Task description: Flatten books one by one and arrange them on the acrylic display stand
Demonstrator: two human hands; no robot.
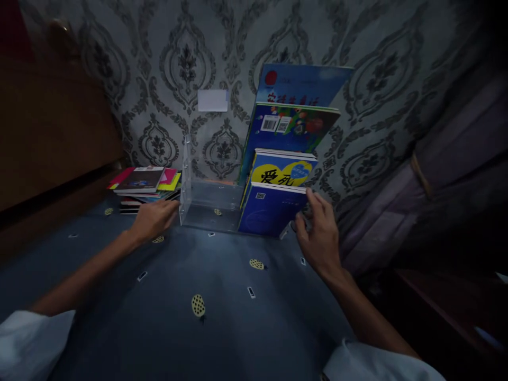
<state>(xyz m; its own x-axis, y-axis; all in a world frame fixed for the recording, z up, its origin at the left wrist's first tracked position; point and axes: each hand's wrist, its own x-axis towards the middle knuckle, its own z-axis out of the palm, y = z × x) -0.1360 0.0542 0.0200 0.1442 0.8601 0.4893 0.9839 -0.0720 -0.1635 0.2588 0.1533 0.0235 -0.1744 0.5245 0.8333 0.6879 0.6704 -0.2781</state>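
Note:
A clear plastic book rack (210, 230) stands against the wall, its right half holding several upright books in stepped rows. At the front is a dark blue book (273, 211), behind it a yellow and blue book (283, 169), and taller blue picture books (301, 84) rise at the back. My right hand (321, 233) has its fingers apart, with the fingertips at the right edge of the front book. My left hand (154, 219) reaches to the rack's left side wall, fingers extended; whether they touch it is unclear. Behind it lies a stack of books (143, 180).
A blue cloth (166, 317) with pineapple prints covers the surface. Patterned wallpaper with a white plate (212, 100) is behind the rack. Brown wooden furniture (51, 137) stands at the left, and a tied curtain (420, 174) hangs at the right.

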